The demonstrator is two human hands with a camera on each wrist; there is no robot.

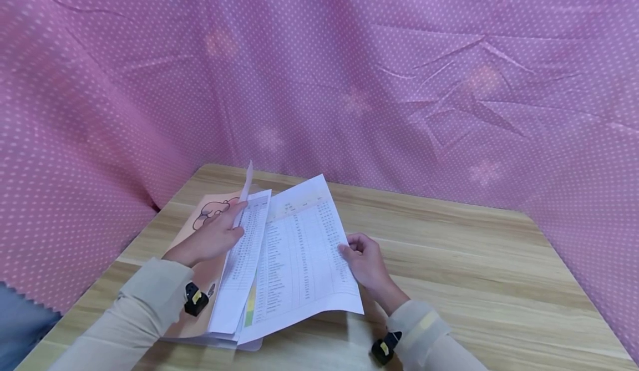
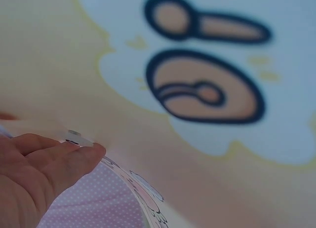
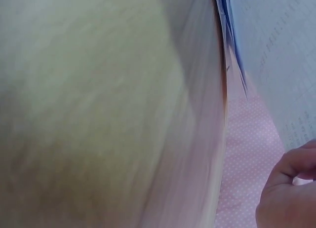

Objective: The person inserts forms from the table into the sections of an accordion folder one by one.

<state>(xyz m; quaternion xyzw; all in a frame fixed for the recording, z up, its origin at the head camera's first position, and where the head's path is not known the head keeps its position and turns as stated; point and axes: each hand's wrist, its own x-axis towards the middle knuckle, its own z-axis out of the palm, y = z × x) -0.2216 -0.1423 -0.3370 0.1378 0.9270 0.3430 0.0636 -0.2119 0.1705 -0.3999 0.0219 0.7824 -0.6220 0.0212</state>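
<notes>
A peach-coloured folder (image 1: 186,234) with cartoon drawings lies on the left part of the table, its cover turned to the left. My left hand (image 1: 216,237) pinches an edge at the folder's opening, where a thin flap (image 1: 247,179) stands up; in the left wrist view, thumb and fingers meet on that edge beside the printed cover (image 2: 123,134). Several white sheets (image 1: 248,238) with printed tables lie at the folder. With thumb and curled fingers, my right hand (image 1: 368,265) grips the right edge of a large printed sheet (image 1: 307,249), which is tilted up, its lower corner raised.
The wooden table (image 1: 464,271) stretches away to the right of the sheets. A pink dotted cloth (image 1: 349,93) hangs behind and along both sides. Small black devices (image 1: 196,299) are strapped to both wrists.
</notes>
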